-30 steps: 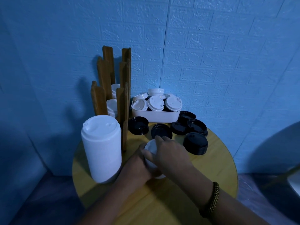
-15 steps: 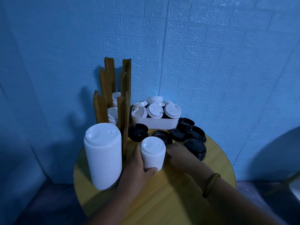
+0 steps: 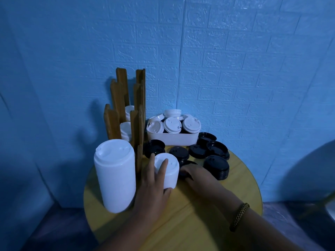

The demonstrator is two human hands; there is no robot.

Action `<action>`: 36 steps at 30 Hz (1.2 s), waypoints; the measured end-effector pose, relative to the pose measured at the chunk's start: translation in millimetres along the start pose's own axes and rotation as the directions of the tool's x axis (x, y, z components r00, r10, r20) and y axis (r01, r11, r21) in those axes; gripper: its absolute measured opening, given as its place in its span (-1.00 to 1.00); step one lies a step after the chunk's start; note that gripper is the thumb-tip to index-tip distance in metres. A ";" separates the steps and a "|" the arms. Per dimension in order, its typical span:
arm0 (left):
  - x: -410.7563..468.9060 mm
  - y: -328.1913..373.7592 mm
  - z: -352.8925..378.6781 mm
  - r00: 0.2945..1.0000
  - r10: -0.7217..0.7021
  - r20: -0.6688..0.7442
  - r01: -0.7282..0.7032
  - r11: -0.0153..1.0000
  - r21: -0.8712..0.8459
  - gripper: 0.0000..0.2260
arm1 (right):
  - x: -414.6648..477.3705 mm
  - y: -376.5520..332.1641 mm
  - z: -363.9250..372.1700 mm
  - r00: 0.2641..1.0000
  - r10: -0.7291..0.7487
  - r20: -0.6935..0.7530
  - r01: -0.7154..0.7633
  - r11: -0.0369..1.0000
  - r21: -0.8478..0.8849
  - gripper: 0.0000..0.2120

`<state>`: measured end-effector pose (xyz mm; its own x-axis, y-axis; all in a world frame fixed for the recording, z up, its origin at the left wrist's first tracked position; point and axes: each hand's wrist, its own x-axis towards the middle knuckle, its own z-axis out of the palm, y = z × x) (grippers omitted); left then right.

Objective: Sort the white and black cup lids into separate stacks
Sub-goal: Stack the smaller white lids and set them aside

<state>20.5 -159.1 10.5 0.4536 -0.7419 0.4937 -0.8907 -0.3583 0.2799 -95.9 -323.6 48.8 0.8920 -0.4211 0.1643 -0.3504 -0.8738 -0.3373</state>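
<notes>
A short stack of white lids (image 3: pixel 170 169) stands on the round wooden table (image 3: pixel 190 214). My left hand (image 3: pixel 154 183) wraps it from the left, fingers over its top. To its right, my right hand (image 3: pixel 197 176) grips a black lid (image 3: pixel 188 163) lying on the table. A tall stack of white lids (image 3: pixel 115 174) stands at the left. A stack of black lids (image 3: pixel 216 166) sits at the right, and loose black lids (image 3: pixel 178 153) lie behind it. A white tray (image 3: pixel 172 139) at the back holds more white lids.
A wooden slotted holder (image 3: pixel 136 124) with white lids in it stands at the back left, against the blue brick-pattern wall. A pale rounded object (image 3: pixel 330 211) shows at the right edge, off the table. The table's near half is bare wood.
My right hand left the short white stack and reached right onto a black lid. My left hand stayed on that stack, its fingers now over the top. The view shifted slightly.
</notes>
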 end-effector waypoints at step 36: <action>39.7 14.4 -14.9 0.997 -0.067 0.047 0.062 0.992 0.106 -0.27 | 39.8 -34.3 -35.4 0.983 0.072 -0.168 -0.018 0.954 0.300 -0.54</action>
<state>26.1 -185.2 46.4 0.5103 -0.7421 0.4346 -0.8592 -0.4614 0.2210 -58.5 -319.1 99.7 0.8037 -0.5176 0.2935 -0.2648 -0.7529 -0.6026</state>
